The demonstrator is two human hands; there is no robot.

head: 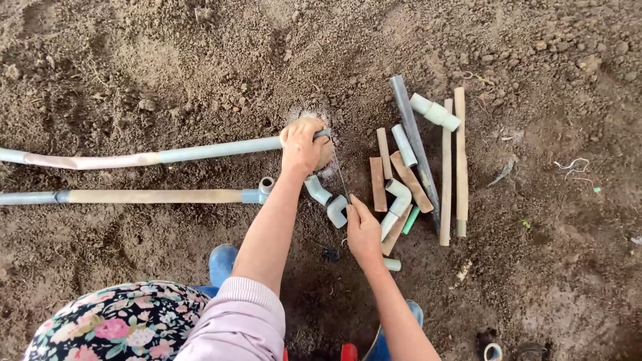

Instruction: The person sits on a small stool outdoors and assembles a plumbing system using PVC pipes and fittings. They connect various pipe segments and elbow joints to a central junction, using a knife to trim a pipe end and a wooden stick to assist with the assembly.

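Observation:
My left hand [302, 146] grips the end of a long grey pipe [200, 151] that lies across the soil to the left. My right hand [363, 232] holds a thin saw blade [341, 175] that slants up toward the pipe's end, where pale sawdust lies on the dirt. A grey elbow fitting [328, 199] rests between the two hands.
A second long pipe [134, 196] with a tee fitting lies parallel below the first. A heap of short pipe offcuts and fittings [418, 164] lies to the right. Blue boots [222, 262] stand on the soil near the bottom. Loose brown earth is all around.

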